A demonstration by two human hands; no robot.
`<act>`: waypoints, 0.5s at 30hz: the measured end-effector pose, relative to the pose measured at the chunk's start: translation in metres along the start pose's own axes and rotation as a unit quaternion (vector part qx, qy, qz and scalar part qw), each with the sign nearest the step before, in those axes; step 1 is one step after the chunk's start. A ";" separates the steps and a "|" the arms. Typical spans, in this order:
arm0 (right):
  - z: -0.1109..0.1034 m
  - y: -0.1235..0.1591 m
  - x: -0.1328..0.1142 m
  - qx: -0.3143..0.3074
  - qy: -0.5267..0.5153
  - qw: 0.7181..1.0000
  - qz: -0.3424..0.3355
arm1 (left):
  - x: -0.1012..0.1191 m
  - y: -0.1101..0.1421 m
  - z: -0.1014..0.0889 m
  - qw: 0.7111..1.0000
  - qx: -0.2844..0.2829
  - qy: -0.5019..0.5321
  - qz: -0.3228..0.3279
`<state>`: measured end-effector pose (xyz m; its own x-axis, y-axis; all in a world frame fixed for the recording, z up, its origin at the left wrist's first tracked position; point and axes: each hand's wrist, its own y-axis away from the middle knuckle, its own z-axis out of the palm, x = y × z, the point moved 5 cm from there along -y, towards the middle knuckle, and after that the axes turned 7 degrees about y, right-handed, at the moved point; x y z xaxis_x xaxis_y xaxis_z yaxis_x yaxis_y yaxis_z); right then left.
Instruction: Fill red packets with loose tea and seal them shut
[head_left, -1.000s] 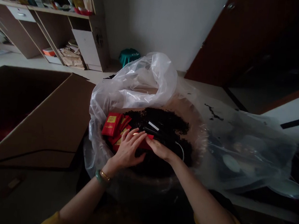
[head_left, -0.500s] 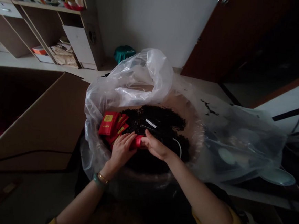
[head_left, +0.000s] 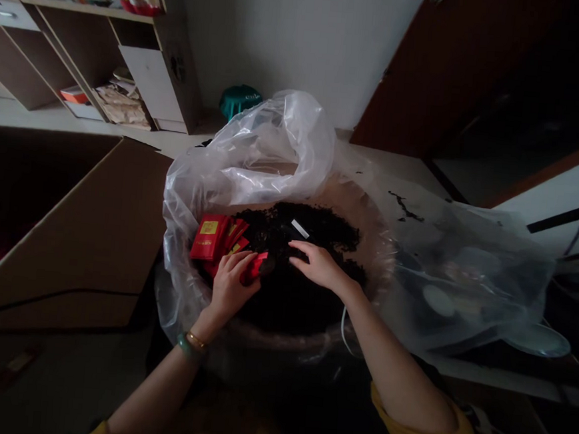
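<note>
Starting at the far left, a large open cardboard box (head_left: pixel 82 241) stands beside the lined container; its interior is dark, with some red visible low inside. Behind the box, a counter (head_left: pixel 80 5) carries assorted articles, and brown papers (head_left: pixel 124 105) occupy a compartment beneath it. Right of the counter, a green item (head_left: pixel 239 101) is positioned near the wall.

A stack of red packets (head_left: pixel 208 237) with yellow labels lies at the left side of the container, within the clear plastic liner (head_left: pixel 192 186). The left hand (head_left: pixel 231 286) is located just right of and below the stack. Its fingers are closed around a single red packet (head_left: pixel 252 271), held above the dark loose material (head_left: pixel 287 304). The right end of this packet faces the centre of the container; a dark area at that end is too dim to identify.

The loose material is spread across the brown inner surface (head_left: pixel 368 240). A white label (head_left: pixel 300 228) shows on a dark item at the centre, just above the right hand (head_left: pixel 318 266). The right fingers are slightly parted and point left; whether they grip the dark item cannot be determined. A white cable (head_left: pixel 344 332) curves below the right wrist.

At the right, clear plastic sheeting (head_left: pixel 470 278) extends outward from the container. A brown door (head_left: pixel 431 74) stands behind.
</note>
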<state>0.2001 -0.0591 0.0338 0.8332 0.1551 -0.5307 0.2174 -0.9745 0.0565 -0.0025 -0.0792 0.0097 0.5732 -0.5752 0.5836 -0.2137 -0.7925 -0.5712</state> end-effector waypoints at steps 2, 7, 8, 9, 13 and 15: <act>0.006 0.010 -0.002 -0.050 0.086 0.995 -0.012 | -0.003 0.000 -0.002 1.000 0.016 0.009 -0.018; 0.031 0.032 -0.006 -0.085 0.266 0.959 0.042 | -0.012 0.001 -0.004 0.996 0.047 0.043 -0.056; 0.035 0.033 -0.009 -0.069 0.279 0.957 0.038 | -0.012 0.001 -0.003 0.996 0.049 0.046 -0.059; 0.038 0.032 -0.012 -0.049 0.283 0.958 0.025 | -0.013 0.002 -0.003 0.996 0.051 0.048 -0.060; 0.040 0.022 -0.026 0.016 0.233 0.971 -0.056 | -0.013 0.002 -0.003 0.995 0.050 0.053 -0.062; 0.039 0.017 -0.033 0.019 0.214 0.974 -0.078 | -0.012 0.001 -0.002 0.996 0.047 0.055 -0.060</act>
<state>0.1567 -0.0876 0.0188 0.9292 0.3463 -0.1291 0.3451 -0.9380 -0.0327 -0.0117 -0.0737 0.0032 0.4997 -0.4994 0.7077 -0.0709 -0.8379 -0.5411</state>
